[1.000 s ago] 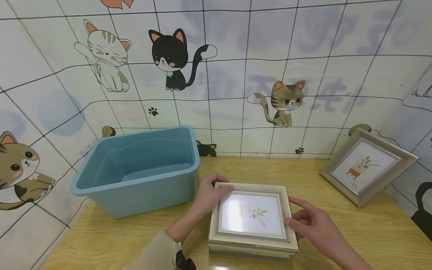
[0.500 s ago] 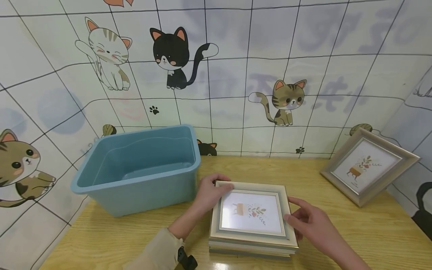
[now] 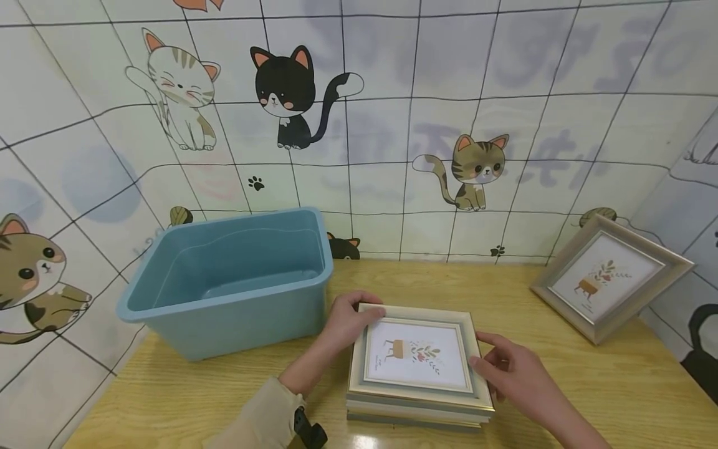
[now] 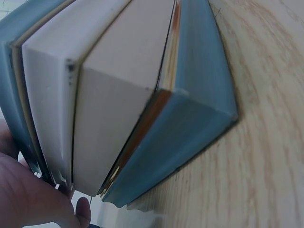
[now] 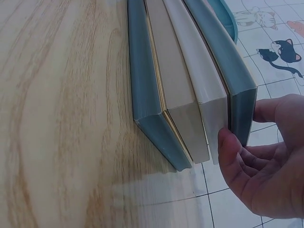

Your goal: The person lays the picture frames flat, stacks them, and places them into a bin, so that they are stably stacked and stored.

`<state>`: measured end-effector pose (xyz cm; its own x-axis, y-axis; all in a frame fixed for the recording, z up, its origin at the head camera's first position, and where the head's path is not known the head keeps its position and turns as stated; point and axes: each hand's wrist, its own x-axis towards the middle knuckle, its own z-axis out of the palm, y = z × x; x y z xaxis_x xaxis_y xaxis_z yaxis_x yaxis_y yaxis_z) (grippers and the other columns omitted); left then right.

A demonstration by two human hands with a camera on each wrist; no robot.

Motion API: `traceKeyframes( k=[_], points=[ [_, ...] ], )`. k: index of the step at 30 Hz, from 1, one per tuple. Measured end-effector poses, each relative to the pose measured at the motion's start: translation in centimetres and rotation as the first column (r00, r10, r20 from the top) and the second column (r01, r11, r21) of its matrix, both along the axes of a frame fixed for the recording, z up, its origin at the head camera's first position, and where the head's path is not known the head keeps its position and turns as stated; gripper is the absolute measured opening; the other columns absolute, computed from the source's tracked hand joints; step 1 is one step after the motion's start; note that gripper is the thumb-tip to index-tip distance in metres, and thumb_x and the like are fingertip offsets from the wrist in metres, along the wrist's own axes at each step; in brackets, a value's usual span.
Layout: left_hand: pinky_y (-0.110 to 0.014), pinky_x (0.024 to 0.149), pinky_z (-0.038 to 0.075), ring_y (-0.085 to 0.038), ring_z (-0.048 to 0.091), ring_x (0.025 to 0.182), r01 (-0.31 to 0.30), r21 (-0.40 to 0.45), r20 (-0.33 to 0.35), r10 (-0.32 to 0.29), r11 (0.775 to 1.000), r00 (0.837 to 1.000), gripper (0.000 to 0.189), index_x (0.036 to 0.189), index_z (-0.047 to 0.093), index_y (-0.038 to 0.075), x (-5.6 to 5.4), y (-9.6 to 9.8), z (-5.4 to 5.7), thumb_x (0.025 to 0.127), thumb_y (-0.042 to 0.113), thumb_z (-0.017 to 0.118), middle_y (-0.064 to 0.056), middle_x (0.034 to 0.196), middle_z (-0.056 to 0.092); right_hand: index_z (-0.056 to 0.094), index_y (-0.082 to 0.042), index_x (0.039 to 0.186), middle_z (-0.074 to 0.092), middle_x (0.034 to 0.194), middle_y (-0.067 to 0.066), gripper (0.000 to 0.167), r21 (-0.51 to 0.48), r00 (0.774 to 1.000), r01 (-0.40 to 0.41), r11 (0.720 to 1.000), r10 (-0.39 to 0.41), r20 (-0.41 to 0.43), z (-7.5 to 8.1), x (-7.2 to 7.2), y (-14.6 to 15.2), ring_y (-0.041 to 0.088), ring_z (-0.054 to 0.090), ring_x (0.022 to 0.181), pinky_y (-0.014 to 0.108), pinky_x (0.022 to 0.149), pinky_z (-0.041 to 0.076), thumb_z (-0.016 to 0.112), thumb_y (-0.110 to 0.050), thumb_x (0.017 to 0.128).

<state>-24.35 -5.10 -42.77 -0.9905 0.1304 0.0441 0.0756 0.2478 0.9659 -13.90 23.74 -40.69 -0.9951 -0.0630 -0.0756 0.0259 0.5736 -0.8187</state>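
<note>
In the head view, several picture frames lie flat in a stack on the wooden table. The top picture frame (image 3: 416, 394) is pale gold with a blue-grey inner border and a printed plant picture. My left hand (image 3: 346, 323) grips its far left corner, thumb over the border. My right hand (image 3: 513, 369) pinches its right edge, thumb on the border and fingers down the side. The right wrist view shows a fingertip (image 5: 229, 141) against the side of the stack, below the top blue picture frame (image 5: 228, 52). In the left wrist view, the stack's sides are blue, white and cream (image 4: 121, 61).
A blue plastic tub (image 3: 235, 318) stands left of the stack. A silver-beige picture frame (image 3: 583, 327) leans diamond-wise at the back right by the cat-patterned wall (image 3: 381, 137). A black object (image 3: 701, 362) sits at the right edge.
Glare has left the top picture frame's glass, so its whole print shows. Its right side has shifted slightly, with my right hand along it. My left hand keeps its hold.
</note>
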Motion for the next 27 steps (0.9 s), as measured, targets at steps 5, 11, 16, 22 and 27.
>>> traceKeyframes(
  k=[5, 11, 16, 22, 27],
  points=[
    [-0.037, 0.095, 0.045, -0.021, 0.056, 0.106, 0.012, 0.018, 0.015, -0.013, 1.000, 1.000, 0.016, 0.103, 0.077, 0.008, -0.1, -0.1, -0.1, 0.089, 0.015, 0.078, -0.003, 0.110, 0.069, 0.046, 0.010, 0.146, 0.062, 0.085, 0.006, 0.060, -0.007, 1.000, -0.011, 1.000, 0.011, -0.014, -0.1, 0.0, 0.1, 0.018, 0.057, 0.059, 0.033, 0.053, 0.052, 0.071, -0.016, 0.098],
    [-0.036, 0.096, 0.044, -0.021, 0.056, 0.107, 0.012, 0.027, -0.013, -0.012, 1.000, 1.000, 0.016, 0.104, 0.077, 0.006, 0.0, -0.1, -0.2, 0.089, 0.013, 0.078, -0.005, 0.110, 0.070, 0.041, 0.011, 0.148, 0.062, 0.088, 0.009, 0.063, -0.089, 0.999, -0.040, 0.995, 0.040, -0.008, -0.5, -0.1, 0.4, 0.018, 0.059, 0.060, 0.035, 0.054, 0.054, 0.070, -0.014, 0.098],
    [-0.036, 0.096, 0.044, -0.020, 0.056, 0.107, 0.016, 0.021, -0.033, -0.016, 1.000, 0.999, 0.018, 0.105, 0.077, 0.004, 0.0, -0.2, -0.3, 0.089, 0.013, 0.077, -0.005, 0.111, 0.070, 0.033, 0.008, 0.154, 0.060, 0.091, 0.013, 0.067, -0.195, 0.998, -0.061, 0.979, 0.065, 0.015, -1.0, -0.2, 0.6, 0.021, 0.063, 0.064, 0.038, 0.056, 0.056, 0.066, -0.013, 0.100],
    [-0.034, 0.089, 0.045, -0.018, 0.056, 0.101, 0.014, 0.020, -0.026, -0.014, 1.000, 1.000, 0.015, 0.103, 0.078, 0.008, 0.0, -0.2, -0.3, 0.089, 0.014, 0.078, -0.002, 0.109, 0.070, 0.029, 0.005, 0.156, 0.060, 0.092, 0.013, 0.067, -0.207, 0.996, -0.092, 0.974, 0.094, 0.000, -1.2, -0.2, 0.9, 0.021, 0.063, 0.064, 0.038, 0.056, 0.056, 0.064, -0.014, 0.103],
    [-0.033, 0.086, 0.045, -0.019, 0.055, 0.100, 0.011, 0.013, -0.019, -0.011, 1.000, 1.000, 0.014, 0.103, 0.078, 0.009, 0.0, -0.2, -0.2, 0.089, 0.014, 0.078, -0.002, 0.109, 0.070, 0.029, 0.004, 0.157, 0.061, 0.091, 0.012, 0.067, -0.185, 0.992, -0.125, 0.975, 0.127, -0.003, -1.1, -0.1, 1.4, 0.021, 0.061, 0.063, 0.037, 0.055, 0.055, 0.063, -0.016, 0.103]
  ],
)
